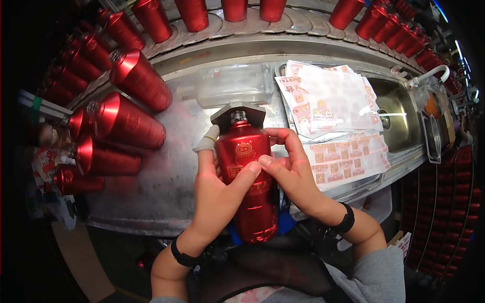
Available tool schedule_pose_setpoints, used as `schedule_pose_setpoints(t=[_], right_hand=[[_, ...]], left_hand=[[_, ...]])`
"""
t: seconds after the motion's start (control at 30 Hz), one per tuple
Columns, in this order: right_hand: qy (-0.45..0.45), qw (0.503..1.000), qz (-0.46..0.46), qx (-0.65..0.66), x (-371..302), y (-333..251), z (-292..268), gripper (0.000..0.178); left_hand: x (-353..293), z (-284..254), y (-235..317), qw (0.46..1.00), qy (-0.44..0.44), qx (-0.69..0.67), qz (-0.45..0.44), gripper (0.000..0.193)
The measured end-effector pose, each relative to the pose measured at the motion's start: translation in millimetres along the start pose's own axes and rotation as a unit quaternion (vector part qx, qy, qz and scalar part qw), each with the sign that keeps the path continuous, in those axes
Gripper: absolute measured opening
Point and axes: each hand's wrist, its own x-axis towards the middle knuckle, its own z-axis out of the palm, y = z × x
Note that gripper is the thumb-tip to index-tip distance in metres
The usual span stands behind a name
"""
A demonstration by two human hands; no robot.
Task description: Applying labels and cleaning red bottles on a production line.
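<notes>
A shiny red bottle (256,212) lies in front of me with its neck pointing away and its base toward my body. Its clear threaded neck sits at a dark angular block (238,112). My left hand (218,184) wraps the bottle's left side, its thumb pressed on the front and a white cover on one fingertip. From the other side my right hand (294,171) holds the bottle, with its thumb on the front beside gold markings and its index finger bent near the shoulder. Sheets of printed labels (336,108) lie just right of the hands.
Several red bottles (132,121) stand on the metal worktop (172,182) at left. More red bottles (194,15) line a slatted conveyor (212,25) along the back. A clear plastic tray (235,86) lies behind the block. At right are a steel sink (399,118) and a white tap (429,76).
</notes>
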Motion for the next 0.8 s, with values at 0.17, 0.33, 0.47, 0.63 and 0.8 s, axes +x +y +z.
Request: schedule_pose_setpoints(t=[0.17,0.33,0.47,0.63,0.8], right_hand=[[-0.027,0.999,-0.022,0.029,1,2,-2,0.049],[-0.032,0.999,0.007,0.042,-1,-9,-4,0.046],[-0.03,0.999,-0.001,0.026,0,-7,-2,0.049],[-0.013,1.0,0.0,-0.012,1,-5,2,0.054],[-0.024,0.999,0.018,-0.021,0,-10,9,0.057]], left_hand=[[2,0,6,0.999,-0.012,0.034,-0.004,0.079],[0,-5,-1,0.999,-0.008,-0.033,-0.013,0.08],[-9,-18,-9,0.991,-0.006,-0.129,-0.03,0.074],[-9,-20,-9,0.987,-0.021,-0.146,-0.068,0.063],[-11,-19,-16,0.986,-0.019,-0.158,-0.042,0.06]])
